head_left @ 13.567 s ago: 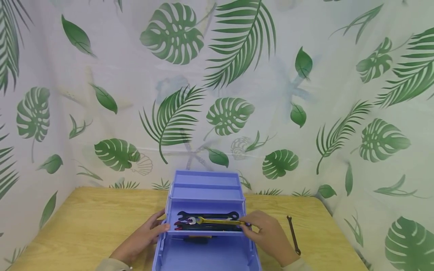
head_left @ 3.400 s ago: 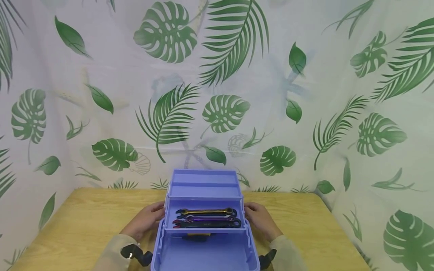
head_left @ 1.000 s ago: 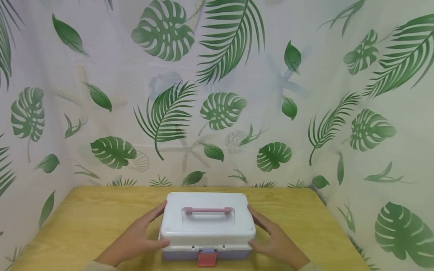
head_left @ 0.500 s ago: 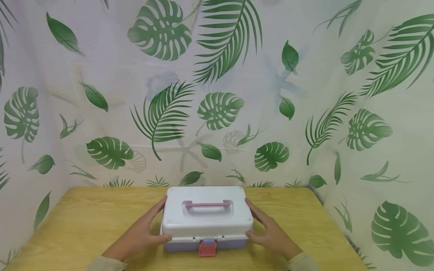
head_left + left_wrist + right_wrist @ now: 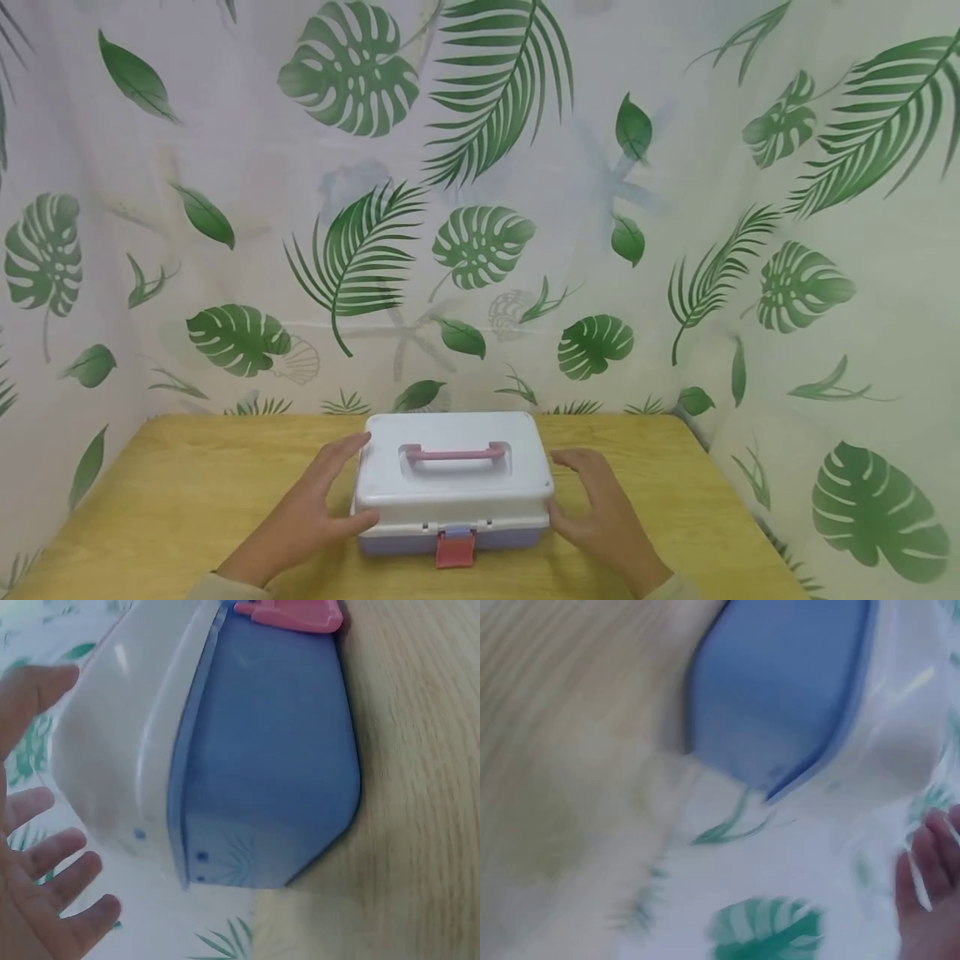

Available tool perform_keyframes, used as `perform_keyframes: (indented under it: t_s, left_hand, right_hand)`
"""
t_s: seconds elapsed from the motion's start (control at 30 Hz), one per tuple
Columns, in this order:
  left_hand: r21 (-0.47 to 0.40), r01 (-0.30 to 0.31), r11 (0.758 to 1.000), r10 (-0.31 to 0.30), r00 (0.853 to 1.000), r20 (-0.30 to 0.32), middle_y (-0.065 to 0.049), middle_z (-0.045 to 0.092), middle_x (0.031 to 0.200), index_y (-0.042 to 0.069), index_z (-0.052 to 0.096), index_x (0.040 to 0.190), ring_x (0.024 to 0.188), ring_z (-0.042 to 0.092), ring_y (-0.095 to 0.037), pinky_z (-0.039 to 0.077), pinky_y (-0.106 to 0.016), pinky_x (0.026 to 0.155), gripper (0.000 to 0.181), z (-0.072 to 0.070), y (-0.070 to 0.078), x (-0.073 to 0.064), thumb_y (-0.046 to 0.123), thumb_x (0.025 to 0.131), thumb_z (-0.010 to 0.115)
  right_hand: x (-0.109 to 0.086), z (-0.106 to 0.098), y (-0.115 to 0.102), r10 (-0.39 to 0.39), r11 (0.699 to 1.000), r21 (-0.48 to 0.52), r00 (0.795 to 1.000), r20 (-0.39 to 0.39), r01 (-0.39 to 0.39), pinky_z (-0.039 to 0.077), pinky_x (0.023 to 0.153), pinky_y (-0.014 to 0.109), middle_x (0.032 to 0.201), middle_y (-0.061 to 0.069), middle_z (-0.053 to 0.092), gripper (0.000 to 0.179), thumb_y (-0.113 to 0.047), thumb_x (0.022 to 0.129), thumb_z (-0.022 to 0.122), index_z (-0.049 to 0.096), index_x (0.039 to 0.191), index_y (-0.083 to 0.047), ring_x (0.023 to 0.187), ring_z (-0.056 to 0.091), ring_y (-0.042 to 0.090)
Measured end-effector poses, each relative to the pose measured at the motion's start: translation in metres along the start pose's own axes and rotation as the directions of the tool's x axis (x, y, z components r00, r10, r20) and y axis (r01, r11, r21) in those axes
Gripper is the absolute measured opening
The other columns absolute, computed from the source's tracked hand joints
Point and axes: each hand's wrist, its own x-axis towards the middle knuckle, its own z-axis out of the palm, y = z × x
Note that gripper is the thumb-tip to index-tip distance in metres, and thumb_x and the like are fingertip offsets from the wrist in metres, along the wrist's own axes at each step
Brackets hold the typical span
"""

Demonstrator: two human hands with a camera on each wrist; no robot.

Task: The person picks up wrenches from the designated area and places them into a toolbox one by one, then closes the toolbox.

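Note:
A toolbox [image 5: 453, 492] with a white lid and a blue-purple base stands on the table, its lid down. On top lies a pink handle [image 5: 455, 455], and the pink latch [image 5: 455, 552] at the front sticks outward. My left hand [image 5: 300, 525] is at the left side of the box, fingers spread; in the left wrist view the left hand [image 5: 45, 892] is beside the white lid. At the opposite side is my right hand [image 5: 603, 525], fingers loosely bent, thumb near the front corner. The right wrist view shows the right hand's fingers [image 5: 930, 859] apart from the lid. The box's contents are hidden.
The wood-grain table [image 5: 217, 467] spreads to both sides of the box. Behind it hangs a white leaf-print cloth [image 5: 480, 367], which also covers the left and right sides.
Earlier the toolbox stood open with wrenches in its tray, and my right hand held a yellow one. The lid has come down, the box has shifted back slightly, and my right hand has loosened from it.

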Motion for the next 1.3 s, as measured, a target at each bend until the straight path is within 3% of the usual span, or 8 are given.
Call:
perform_keyframes:
  t_s: [0.07,0.17,0.27,0.4,0.67,0.93,1.1,1.3]
  left_hand:
    - [0.121,-0.078,0.99,0.082,0.996,-0.025,-0.009,0.046,0.155,0.02,0.044,0.156,0.142,0.044,-0.038,0.043,-0.064,0.109,0.088,-0.001,0.01,-0.001,0.043,0.083,0.086]
    - [0.323,-0.22,0.92,0.242,0.97,-0.03,-0.009,0.052,0.148,0.019,0.053,0.15,0.133,0.053,-0.033,0.051,-0.056,0.105,0.083,0.002,0.022,-0.001,0.037,0.078,0.09]
    - [0.463,-0.329,0.823,0.371,0.928,-0.001,-0.011,0.056,0.144,0.017,0.057,0.146,0.129,0.056,-0.031,0.049,-0.054,0.108,0.084,0.008,0.028,0.0,0.035,0.072,0.093]
    - [0.518,-0.389,0.762,0.436,0.899,0.035,-0.014,0.057,0.142,0.015,0.058,0.145,0.131,0.055,-0.031,0.044,-0.059,0.112,0.086,0.018,0.027,-0.002,0.032,0.069,0.096]
    - [0.602,-0.362,0.712,0.429,0.903,0.036,-0.015,0.052,0.146,0.015,0.055,0.147,0.136,0.049,-0.031,0.04,-0.057,0.115,0.091,0.035,0.021,-0.004,0.026,0.067,0.096]
    - [0.629,-0.275,0.728,0.268,0.957,0.109,-0.01,0.041,0.158,0.021,0.044,0.157,0.148,0.036,-0.027,0.028,-0.052,0.124,0.091,0.036,0.028,-0.008,0.03,0.079,0.091]
    - [0.607,-0.272,0.747,0.293,0.954,0.067,-0.011,0.043,0.157,0.02,0.046,0.155,0.146,0.039,-0.029,0.033,-0.053,0.121,0.093,0.038,0.026,-0.01,0.026,0.075,0.093]
    - [0.571,-0.269,0.776,0.35,0.936,-0.036,-0.013,0.05,0.15,0.017,0.054,0.148,0.139,0.047,-0.032,0.047,-0.052,0.111,0.09,0.045,0.027,-0.01,0.016,0.067,0.094]
  right_hand:
    - [0.003,0.001,-0.015,-0.105,0.994,-0.042,0.994,-0.026,0.104,0.053,0.088,0.023,0.108,-0.005,0.068,0.035,-0.006,0.081,0.077,0.069,0.114,-0.013,0.098,0.063,0.01]
    - [0.01,0.008,-0.04,-0.171,0.983,-0.04,0.969,0.179,0.18,0.05,0.069,0.012,0.088,-0.014,0.065,0.013,-0.009,0.087,0.073,0.071,0.096,-0.018,0.076,0.057,-0.002]
    - [0.015,0.021,-0.056,-0.108,0.989,-0.041,0.878,0.466,0.143,0.045,0.062,0.011,0.08,-0.02,0.058,0.009,-0.016,0.095,0.07,0.071,0.09,-0.023,0.069,0.048,-0.006]
    - [0.018,0.042,-0.066,-0.04,0.984,-0.112,0.783,0.62,0.139,0.042,0.059,0.014,0.072,-0.02,0.052,0.012,-0.019,0.096,0.07,0.07,0.086,-0.025,0.064,0.044,-0.004]
    - [0.015,0.07,-0.079,0.025,0.946,-0.246,0.707,0.706,0.212,0.035,0.05,0.016,0.058,-0.016,0.042,0.02,-0.024,0.097,0.07,0.063,0.078,-0.025,0.051,0.038,0.001]
    - [0.017,0.065,-0.084,0.144,0.974,-0.224,0.648,0.748,0.042,0.038,0.053,0.019,0.062,-0.016,0.046,0.022,-0.028,0.092,0.075,0.059,0.079,-0.026,0.056,0.041,0.002]
    - [0.016,0.052,-0.088,0.126,0.985,-0.173,0.707,0.696,-0.005,0.04,0.055,0.017,0.065,-0.019,0.047,0.022,-0.037,0.095,0.075,0.059,0.083,-0.027,0.058,0.041,0.0]
    - [0.013,0.038,-0.086,-0.107,0.965,-0.188,0.931,0.348,0.181,0.046,0.06,0.017,0.077,-0.014,0.054,0.019,-0.026,0.09,0.082,0.064,0.094,-0.02,0.069,0.049,0.001]
